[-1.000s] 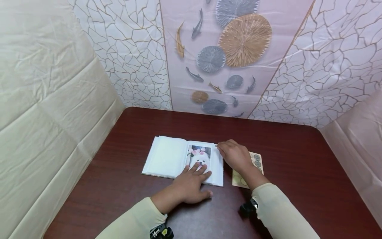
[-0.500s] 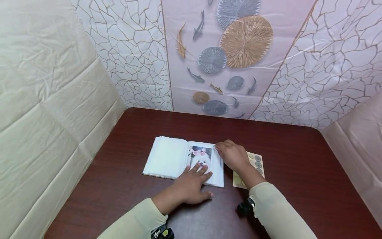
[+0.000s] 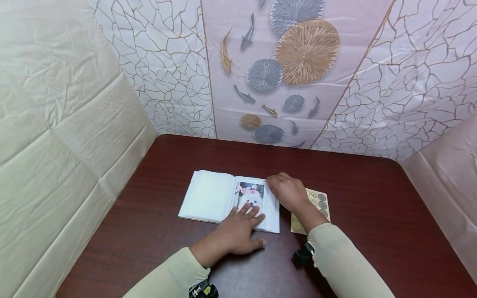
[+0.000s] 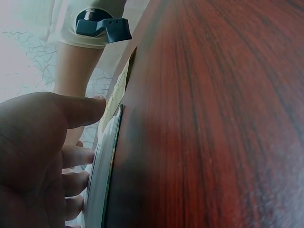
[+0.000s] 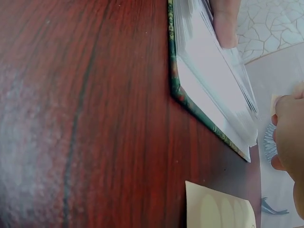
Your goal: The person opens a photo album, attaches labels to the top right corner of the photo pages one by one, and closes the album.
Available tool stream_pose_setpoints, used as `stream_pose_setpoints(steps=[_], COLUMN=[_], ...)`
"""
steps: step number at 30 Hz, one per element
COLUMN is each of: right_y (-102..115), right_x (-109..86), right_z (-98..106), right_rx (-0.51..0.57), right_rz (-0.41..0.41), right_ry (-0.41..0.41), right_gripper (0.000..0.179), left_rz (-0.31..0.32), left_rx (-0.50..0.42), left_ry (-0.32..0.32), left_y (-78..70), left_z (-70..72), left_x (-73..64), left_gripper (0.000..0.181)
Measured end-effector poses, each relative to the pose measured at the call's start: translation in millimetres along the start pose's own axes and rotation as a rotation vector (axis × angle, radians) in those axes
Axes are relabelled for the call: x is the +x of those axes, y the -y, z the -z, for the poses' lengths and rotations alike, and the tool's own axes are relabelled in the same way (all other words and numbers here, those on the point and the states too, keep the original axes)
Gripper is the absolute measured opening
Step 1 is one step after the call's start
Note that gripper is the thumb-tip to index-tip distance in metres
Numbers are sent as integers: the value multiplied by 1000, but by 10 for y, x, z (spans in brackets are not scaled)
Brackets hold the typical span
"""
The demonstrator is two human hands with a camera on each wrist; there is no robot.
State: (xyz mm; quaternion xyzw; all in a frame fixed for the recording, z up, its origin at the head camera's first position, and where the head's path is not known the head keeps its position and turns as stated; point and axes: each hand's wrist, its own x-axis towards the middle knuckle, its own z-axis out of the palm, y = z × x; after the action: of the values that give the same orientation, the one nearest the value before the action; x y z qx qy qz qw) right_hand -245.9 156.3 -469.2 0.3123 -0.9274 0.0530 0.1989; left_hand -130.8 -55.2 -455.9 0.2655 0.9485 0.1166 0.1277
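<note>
A photo album (image 3: 210, 194) lies open on the table, its left page white and its right page bearing a photo of a white dog with pink flowers (image 3: 249, 189). My left hand (image 3: 236, 231) rests with spread fingers on the lower part of the photo and page. At the page's upper right corner, my right hand (image 3: 288, 192) has curled fingers. In the right wrist view, that hand (image 5: 290, 135) pinches a small tan piece (image 5: 274, 101) that looks like a sticker; its far side is hidden. A cream sticker sheet (image 3: 322, 203) with round stickers lies partly under the right forearm.
The dark red wooden table (image 3: 149, 248) carries the album and the sheet. A patterned cloth (image 3: 264, 103) hangs behind its far edge, and a pale cloth (image 3: 74, 145) borders the left side. Black wrist cameras (image 3: 203, 289) sit on both cuffs.
My right hand has slid slightly left along the album's top right corner, uncovering a bit more of the sticker sheet. The left hand stays on the page.
</note>
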Motion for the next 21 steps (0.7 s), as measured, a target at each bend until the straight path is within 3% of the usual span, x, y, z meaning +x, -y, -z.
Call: stream_pose_setpoints(steps=[21], right_y=[36], right_x=[55], right_z=[-63], right_rx=[-17], right_rz=[-18], right_ry=[51], right_gripper=[24], left_rz=[-7], left_rx=[-7], left_ry=[-3], left_y=[29], left_z=[-26], left_x=[11], left_gripper=[75])
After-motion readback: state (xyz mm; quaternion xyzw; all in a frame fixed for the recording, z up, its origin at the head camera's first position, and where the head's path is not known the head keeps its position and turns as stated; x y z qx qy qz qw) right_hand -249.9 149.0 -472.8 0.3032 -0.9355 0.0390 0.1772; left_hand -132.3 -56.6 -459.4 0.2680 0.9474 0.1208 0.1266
